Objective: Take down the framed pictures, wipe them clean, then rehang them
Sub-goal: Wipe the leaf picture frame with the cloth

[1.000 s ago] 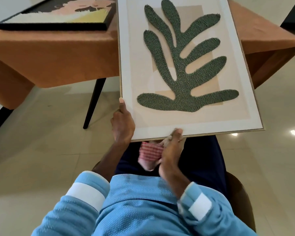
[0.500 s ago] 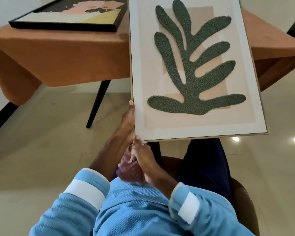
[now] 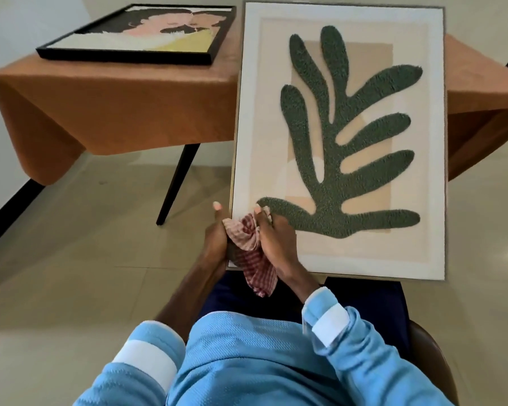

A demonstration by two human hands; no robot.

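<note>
A tall framed picture (image 3: pixel 340 253) with a green leaf shape on beige leans from my lap against the table edge. My left hand (image 3: pixel 216 238) grips its lower left edge, thumb pointing up along the frame. My right hand (image 3: pixel 276 241) holds a red-and-white checked cloth (image 3: pixel 247 247) bunched against the picture's lower left corner, fingers curled round it. A second picture (image 3: pixel 129 51) in a black frame lies flat on the table at the far left.
The table (image 3: pixel 115 112) carries a rust-orange cloth hanging over its sides, with a dark leg (image 3: pixel 176 183) below. I sit on a brown chair (image 3: pixel 434 361). Pale tiled floor (image 3: pixel 71 273) spreads to the left and right.
My right hand has come up from under the frame's bottom edge with the cloth and now lies on the picture's lower left face. The picture looks larger and more upright in the frame now.
</note>
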